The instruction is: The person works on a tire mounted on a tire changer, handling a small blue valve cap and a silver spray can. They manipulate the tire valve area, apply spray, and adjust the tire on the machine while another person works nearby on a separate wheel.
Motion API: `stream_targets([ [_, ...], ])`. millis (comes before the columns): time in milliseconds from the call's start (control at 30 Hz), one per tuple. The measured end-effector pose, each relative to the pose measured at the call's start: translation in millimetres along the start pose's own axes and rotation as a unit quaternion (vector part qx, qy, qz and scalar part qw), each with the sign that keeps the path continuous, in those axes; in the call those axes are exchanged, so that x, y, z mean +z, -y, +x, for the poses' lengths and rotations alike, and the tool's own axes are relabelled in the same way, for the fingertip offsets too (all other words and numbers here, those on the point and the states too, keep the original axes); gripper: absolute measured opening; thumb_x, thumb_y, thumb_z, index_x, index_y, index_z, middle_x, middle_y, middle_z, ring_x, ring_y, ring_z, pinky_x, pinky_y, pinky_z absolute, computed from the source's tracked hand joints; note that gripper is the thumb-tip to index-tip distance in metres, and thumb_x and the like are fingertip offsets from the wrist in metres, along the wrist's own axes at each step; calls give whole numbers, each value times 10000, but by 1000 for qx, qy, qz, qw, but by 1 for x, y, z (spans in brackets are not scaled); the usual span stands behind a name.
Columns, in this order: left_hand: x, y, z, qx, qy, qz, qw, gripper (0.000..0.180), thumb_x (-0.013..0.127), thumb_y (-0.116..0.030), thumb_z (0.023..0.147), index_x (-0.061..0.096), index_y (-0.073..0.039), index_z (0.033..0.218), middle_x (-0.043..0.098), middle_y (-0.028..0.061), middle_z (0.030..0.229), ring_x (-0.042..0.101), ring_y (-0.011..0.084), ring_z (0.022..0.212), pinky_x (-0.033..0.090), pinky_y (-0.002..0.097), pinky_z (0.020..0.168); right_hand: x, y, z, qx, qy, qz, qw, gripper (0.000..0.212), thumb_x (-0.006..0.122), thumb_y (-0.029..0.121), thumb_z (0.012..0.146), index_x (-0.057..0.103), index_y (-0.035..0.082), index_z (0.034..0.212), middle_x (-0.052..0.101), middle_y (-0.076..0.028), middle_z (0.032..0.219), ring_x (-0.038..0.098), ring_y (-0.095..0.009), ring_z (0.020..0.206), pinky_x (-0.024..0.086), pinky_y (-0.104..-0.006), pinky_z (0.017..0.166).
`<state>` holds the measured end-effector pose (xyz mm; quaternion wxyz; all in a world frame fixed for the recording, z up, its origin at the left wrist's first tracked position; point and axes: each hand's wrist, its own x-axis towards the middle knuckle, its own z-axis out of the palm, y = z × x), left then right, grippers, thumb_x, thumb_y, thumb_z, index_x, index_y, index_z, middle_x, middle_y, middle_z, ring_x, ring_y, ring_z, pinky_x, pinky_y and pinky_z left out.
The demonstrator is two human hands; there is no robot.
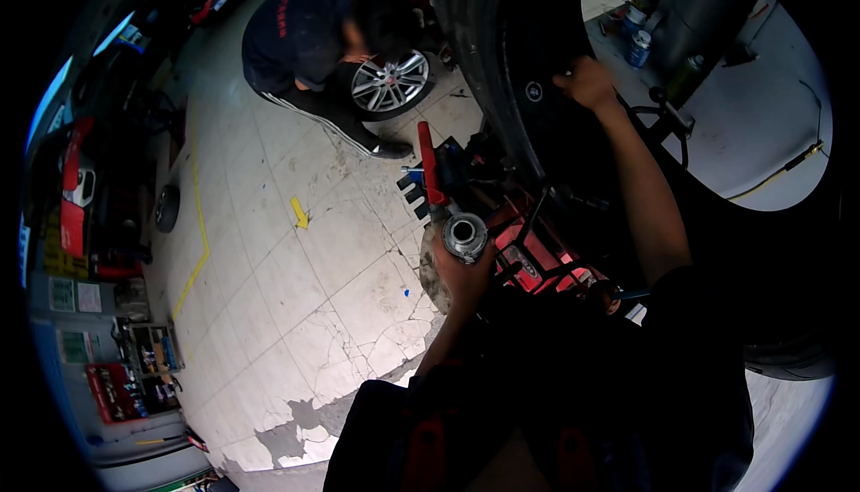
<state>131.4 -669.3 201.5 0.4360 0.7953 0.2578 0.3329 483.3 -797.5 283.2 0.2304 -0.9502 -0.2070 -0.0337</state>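
Note:
A large black tyre (488,53) stands upright ahead of me, by a red metal stand (542,254). My right hand (589,84) reaches inside the tyre with fingers curled together. What they hold, if anything, is too small and dark to make out. Close to its fingertips, a small round mark with a pale rim (534,91) shows on the dark inner wall. Lower down, my left hand (463,268) wraps around a round grey metal fitting (464,235) with a hollow middle. A red lever (432,165) rises just beyond the fitting.
Another person (300,30) crouches at the far side over a wheel with a silver rim (391,82). Cans (639,48) stand at the upper right. A tool shelf (154,353) lines the left wall. A yellow arrow (300,213) marks the tiled floor.

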Motion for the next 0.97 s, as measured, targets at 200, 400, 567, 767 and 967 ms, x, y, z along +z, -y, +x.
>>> stream_targets([
  [200, 3, 6, -1, 6, -22, -12, 1000, 695, 824, -167, 623, 467, -20, 1201, 567, 169, 1080, 565, 334, 1012, 439, 433, 863, 1, 20, -6, -12, 50, 67, 996, 380, 720, 321, 743, 661, -47, 818, 643, -247, 898, 624, -367, 932, 502, -417, 820],
  [400, 4, 0, 0, 8, -15, -22, 1000, 697, 823, -156, 622, 464, -22, 1204, 559, 167, 1093, 560, 320, 1022, 438, 418, 873, -2, 22, -9, -22, 51, 98, 994, 343, 714, 278, 725, 664, -56, 788, 647, -244, 850, 639, -352, 884, 507, -410, 800],
  [567, 5, 0, 2, -6, -2, -43, 999, 689, 820, -154, 625, 464, -26, 1201, 553, 163, 1098, 557, 313, 1027, 435, 414, 876, -1, 20, -8, -23, 65, 121, 990, 324, 693, 258, 709, 653, -62, 739, 652, -216, 745, 652, -352, 799, 517, -405, 749],
  [767, 0, -2, 0, -21, -4, -21, 1000, 679, 813, -161, 638, 462, -27, 1204, 550, 157, 1103, 557, 307, 1030, 436, 409, 877, -3, 15, -7, 4, 168, 60, 984, 329, 703, 286, 720, 650, -38, 744, 663, -204, 769, 659, -325, 828, 521, -385, 778],
  [967, 3, 2, 0, -16, -7, -21, 1000, 693, 811, -170, 647, 452, -28, 1223, 549, 159, 1117, 554, 311, 1054, 435, 408, 893, 8, 1, -5, 0, 61, -67, 996, 522, 759, 410, 692, 654, 1, 999, 647, -223, 1016, 611, -341, 1006, 503, -346, 865],
])
